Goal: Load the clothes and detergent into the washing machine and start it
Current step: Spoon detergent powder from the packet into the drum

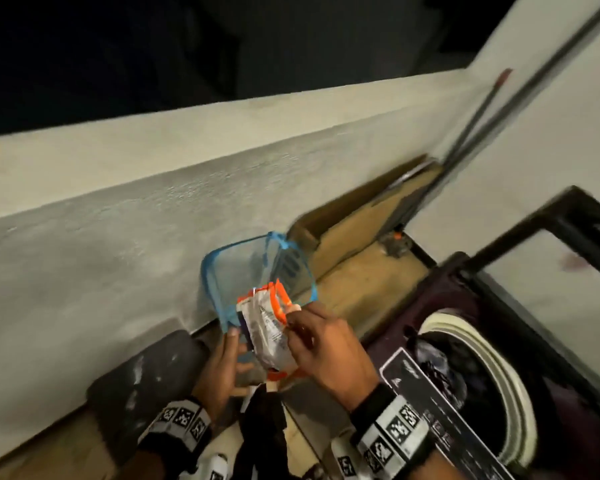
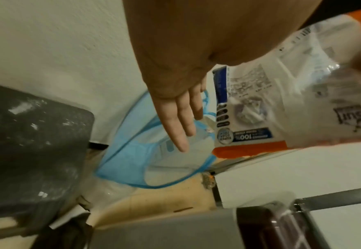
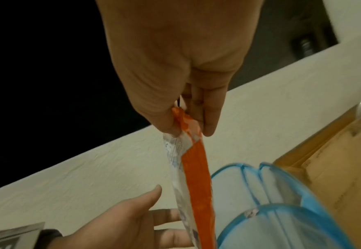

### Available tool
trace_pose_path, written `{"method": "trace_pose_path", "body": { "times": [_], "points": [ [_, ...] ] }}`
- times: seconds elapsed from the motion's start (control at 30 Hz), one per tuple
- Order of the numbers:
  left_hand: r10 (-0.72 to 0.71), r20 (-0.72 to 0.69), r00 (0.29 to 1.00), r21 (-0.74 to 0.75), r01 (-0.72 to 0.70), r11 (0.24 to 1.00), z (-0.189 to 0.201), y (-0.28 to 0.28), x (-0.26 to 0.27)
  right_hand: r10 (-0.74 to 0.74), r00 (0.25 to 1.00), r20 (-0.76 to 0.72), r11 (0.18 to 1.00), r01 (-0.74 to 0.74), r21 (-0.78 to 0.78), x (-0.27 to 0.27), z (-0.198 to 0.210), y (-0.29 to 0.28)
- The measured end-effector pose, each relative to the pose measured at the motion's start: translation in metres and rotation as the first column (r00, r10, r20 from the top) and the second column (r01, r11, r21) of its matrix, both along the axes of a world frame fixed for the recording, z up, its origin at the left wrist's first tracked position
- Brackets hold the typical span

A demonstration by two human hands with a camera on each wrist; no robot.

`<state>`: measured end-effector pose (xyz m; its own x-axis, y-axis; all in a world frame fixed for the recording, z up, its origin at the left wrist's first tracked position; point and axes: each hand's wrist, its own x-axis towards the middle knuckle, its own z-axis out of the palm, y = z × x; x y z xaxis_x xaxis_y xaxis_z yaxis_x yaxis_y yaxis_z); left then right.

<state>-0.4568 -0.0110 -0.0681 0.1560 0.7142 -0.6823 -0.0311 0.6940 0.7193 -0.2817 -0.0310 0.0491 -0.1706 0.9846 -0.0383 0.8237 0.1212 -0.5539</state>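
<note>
A white detergent packet (image 1: 264, 327) with orange edges hangs over an empty blue-rimmed mesh basket (image 1: 208, 268). My right hand (image 1: 326, 344) pinches the packet's orange top edge (image 3: 188, 124). My left hand (image 1: 226, 362) is beside it with straight fingers (image 2: 183, 121), touching the packet's (image 3: 194, 185) lower part. On the right stands the dark maroon top-load washing machine (image 1: 447, 306) with its lid (image 1: 551, 216) raised. Dark clothes (image 1: 444, 372) lie in its drum.
A low pale wall (image 1: 118, 220) runs behind the basket. Cardboard pieces (image 1: 361, 223) lean in the corner under thin rods (image 1: 499, 98). A dark grey paint-spattered object (image 1: 146, 375) sits at the left. Black cloth (image 1: 260, 420) hangs below my hands.
</note>
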Motion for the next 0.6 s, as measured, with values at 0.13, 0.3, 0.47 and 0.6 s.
{"method": "trace_pose_path", "body": {
  "times": [0.13, 0.3, 0.47, 0.6],
  "points": [
    [-0.225, 0.058, 0.973, -0.069, 0.229, 0.971, 0.038, 0.016, 0.072, -0.158, 0.986, 0.045, 0.985, 0.154, 0.083, 0.062, 0.037, -0.032],
    [-0.488, 0.043, 0.872, -0.029, 0.489, 0.872, 0.07, 0.005, 0.163, -0.332, 0.941, 0.061, 0.936, 0.321, 0.144, 0.131, 0.06, -0.084],
    [-0.577, 0.149, 0.803, -0.07, 0.59, 0.804, 0.086, -0.014, 0.237, -0.463, 0.886, 0.044, 0.878, 0.451, 0.162, 0.186, 0.068, -0.128],
    [-0.478, 0.421, 0.771, -0.259, 0.607, 0.751, 0.095, -0.029, 0.284, -0.505, 0.862, 0.042, 0.854, 0.492, 0.169, 0.222, 0.07, -0.153]
  ]
}}
